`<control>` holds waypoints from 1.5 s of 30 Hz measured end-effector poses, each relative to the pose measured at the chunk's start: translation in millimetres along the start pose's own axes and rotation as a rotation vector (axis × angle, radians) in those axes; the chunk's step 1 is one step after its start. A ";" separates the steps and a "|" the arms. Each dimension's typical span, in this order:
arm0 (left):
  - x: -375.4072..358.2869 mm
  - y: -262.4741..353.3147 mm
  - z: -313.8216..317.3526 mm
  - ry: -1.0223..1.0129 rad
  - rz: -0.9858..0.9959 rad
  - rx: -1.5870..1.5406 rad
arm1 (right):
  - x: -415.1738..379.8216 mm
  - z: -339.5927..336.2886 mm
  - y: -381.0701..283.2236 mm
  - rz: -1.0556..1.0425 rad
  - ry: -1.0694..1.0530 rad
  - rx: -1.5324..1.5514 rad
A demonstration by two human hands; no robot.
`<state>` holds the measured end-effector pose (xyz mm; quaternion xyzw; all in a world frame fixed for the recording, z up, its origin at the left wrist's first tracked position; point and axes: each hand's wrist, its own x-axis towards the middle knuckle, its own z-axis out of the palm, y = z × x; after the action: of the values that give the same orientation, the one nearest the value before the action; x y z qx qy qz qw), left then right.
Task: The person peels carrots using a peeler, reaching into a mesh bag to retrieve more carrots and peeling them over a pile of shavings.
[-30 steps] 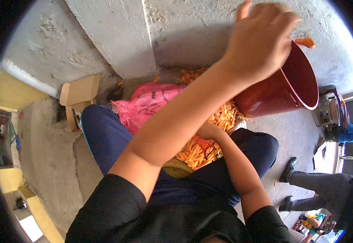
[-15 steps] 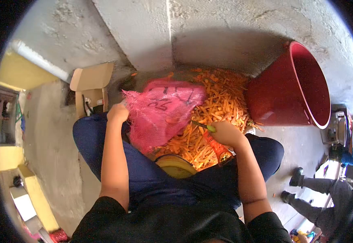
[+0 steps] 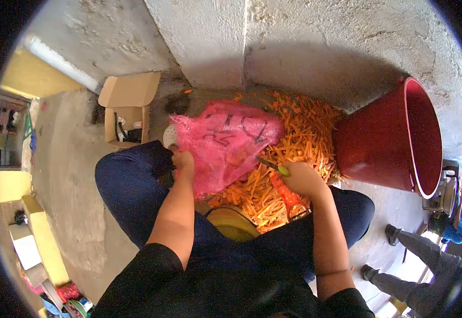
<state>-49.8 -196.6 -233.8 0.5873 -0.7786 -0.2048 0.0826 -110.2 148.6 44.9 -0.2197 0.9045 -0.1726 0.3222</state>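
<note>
A pink mesh sack [image 3: 225, 143] with black marker writing lies between my knees, over part of a heap of thin orange carrot pieces [image 3: 316, 122]. My left hand [image 3: 183, 159] is closed at the sack's left edge, its fingertips partly hidden. In my right hand [image 3: 302, 179] is a knife [image 3: 271, 165] with a green handle, its dark blade pointing left at the sack's right edge. A red-orange mesh piece [image 3: 285, 197] hangs just below that hand. Close to my lap sits a yellow basin [image 3: 232, 222], partly covered by my legs.
A large dark red bucket [image 3: 371, 140] lies tilted at the right, against the carrot heap. An open cardboard box [image 3: 127, 119] with dark items stands at the left. Behind runs a rough concrete wall [image 3: 316, 47]. Another person's legs [image 3: 427, 254] are at the lower right.
My left hand has moved down along the sack's left edge, nearer my knee. The view has shifted slightly. The knife stays in my right hand.
</note>
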 end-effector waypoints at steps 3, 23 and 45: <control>18.1 -8.0 19.9 0.047 -0.326 -0.445 | 5.7 -0.9 4.3 -0.011 0.002 0.023; -65.0 -6.9 94.4 -1.229 -0.203 -0.049 | 29.1 -8.7 3.3 0.027 -0.100 0.006; -23.1 -0.3 105.2 -1.015 -0.077 0.002 | 43.2 -2.7 17.7 0.112 -0.149 0.041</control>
<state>-81.5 -151.4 -326.2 0.4422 -0.6987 -0.4666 -0.3140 -147.1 142.0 16.9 -0.1745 0.8853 -0.1560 0.4019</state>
